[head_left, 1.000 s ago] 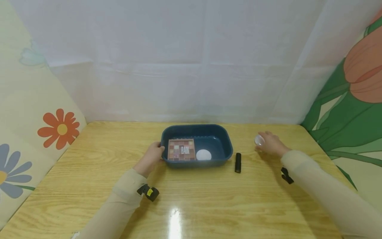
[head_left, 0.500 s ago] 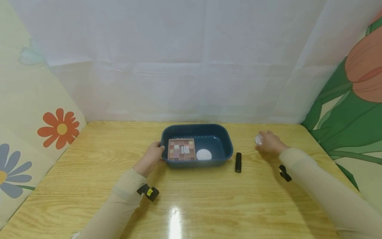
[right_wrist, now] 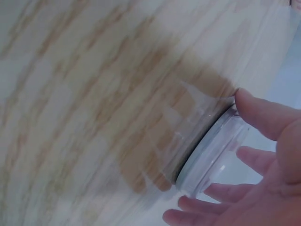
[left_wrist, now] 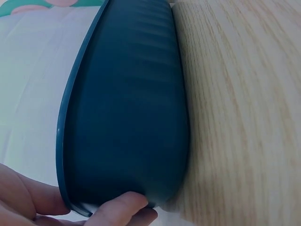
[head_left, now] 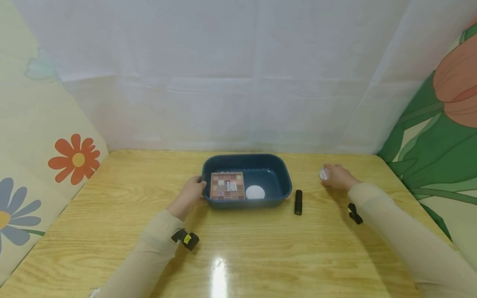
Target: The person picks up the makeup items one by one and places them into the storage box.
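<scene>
A dark blue plastic basin point(head_left: 268, 203) stands at the back middle of the wooden table. My left hand point(head_left: 189, 196) grips its left end; the left wrist view shows fingers point(left_wrist: 122, 207) against the end of the basin wall. Inside lie an eyeshadow palette point(head_left: 227, 186) with "BACK" lettered on it and a white round disc point(head_left: 255, 192). Right of the basin, my right hand point(head_left: 339, 177) holds a clear, round, shallow container point(right_wrist: 214, 146) by its edges, thumb on one side and fingers on the other. A transparent film-like flap point(right_wrist: 171, 127) shows beside the container, low over the table.
A short black tube point(head_left: 298, 202) lies between the basin and my right hand. Behind the wooden table point(head_left: 261, 248) hangs a white sheet point(head_left: 238, 82), with flower-printed panels at left point(head_left: 22, 124) and right point(head_left: 443, 136).
My right wrist has shifted slightly left, and the clear round container stays in almost the same spot in that hand. The left hand and the basin hold their place.
</scene>
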Demonstrator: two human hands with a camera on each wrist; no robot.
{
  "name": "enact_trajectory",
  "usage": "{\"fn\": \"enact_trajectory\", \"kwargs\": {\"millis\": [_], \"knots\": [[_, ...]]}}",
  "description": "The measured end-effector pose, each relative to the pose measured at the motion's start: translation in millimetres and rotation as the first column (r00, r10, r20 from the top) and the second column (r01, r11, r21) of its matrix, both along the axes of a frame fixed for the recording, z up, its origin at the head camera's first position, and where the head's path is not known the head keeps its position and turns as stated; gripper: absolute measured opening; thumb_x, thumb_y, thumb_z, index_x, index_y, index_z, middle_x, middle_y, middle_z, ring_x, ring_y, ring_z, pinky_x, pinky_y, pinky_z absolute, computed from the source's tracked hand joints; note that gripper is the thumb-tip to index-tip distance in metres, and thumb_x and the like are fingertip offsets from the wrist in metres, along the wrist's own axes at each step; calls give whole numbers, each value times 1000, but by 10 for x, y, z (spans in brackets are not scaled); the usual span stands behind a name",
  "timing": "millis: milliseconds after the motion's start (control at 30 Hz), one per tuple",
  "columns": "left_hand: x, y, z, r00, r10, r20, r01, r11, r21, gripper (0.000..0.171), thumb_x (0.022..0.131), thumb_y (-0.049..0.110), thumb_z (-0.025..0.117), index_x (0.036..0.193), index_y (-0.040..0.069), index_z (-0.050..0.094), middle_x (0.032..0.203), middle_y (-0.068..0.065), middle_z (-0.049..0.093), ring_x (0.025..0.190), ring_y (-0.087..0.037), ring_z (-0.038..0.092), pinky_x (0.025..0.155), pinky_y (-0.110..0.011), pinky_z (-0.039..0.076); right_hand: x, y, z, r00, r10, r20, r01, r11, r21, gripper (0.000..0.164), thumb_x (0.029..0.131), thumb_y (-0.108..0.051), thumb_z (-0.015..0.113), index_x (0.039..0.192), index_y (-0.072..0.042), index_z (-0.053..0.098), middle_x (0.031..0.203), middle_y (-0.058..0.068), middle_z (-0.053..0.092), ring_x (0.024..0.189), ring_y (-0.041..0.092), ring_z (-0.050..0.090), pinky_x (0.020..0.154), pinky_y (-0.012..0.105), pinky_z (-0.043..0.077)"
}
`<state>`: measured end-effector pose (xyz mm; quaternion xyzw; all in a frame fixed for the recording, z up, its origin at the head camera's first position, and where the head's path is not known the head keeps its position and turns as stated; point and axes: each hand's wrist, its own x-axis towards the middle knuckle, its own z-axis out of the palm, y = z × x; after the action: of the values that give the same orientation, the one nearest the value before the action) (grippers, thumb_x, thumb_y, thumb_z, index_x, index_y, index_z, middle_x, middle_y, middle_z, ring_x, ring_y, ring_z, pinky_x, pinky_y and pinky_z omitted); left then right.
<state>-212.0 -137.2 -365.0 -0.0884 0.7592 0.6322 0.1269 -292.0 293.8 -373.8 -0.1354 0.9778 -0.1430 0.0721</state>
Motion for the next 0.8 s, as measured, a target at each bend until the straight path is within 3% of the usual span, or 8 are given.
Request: {"fn": "enact_trajectory", "kwargs": {"millis": [300, 533, 800], "knots": [[-7, 4, 11, 1000, 13, -4, -13, 1000, 3, 45, 104, 4, 25, 144, -17, 22, 140, -35, 37, 126, -44, 44, 102, -54, 42, -13, 9, 35, 1000, 19, 1, -19, 1000, -7, 68, 85, -13, 67, 132, 24, 35, 118, 46, 48, 110, 61, 44, 94, 66, 39], [-20, 0, -4, 1000, 13, -5, -13, 1000, 13, 45, 104, 3, 25, 144, -18, 22, 140, -36, 37, 126, -45, 43, 102, -55, 42, 5, 0, 33, 999, -35, 42, 36, 999, -21, 68, 87, -18, 65, 135, 20, 36, 127, 46, 42, 116, 62, 37, 98, 70, 32], [-23, -3, -25, 1000, 10, 7, -10, 1000, -7, 46, 104, 4, 26, 144, -18, 21, 144, -35, 33, 130, -44, 40, 104, -54, 40, 63, 16, 4, 998, -54, 17, 55, 995, -78, 66, 84, -18, 67, 132, 19, 41, 124, 44, 45, 114, 61, 39, 95, 71, 32]]}}
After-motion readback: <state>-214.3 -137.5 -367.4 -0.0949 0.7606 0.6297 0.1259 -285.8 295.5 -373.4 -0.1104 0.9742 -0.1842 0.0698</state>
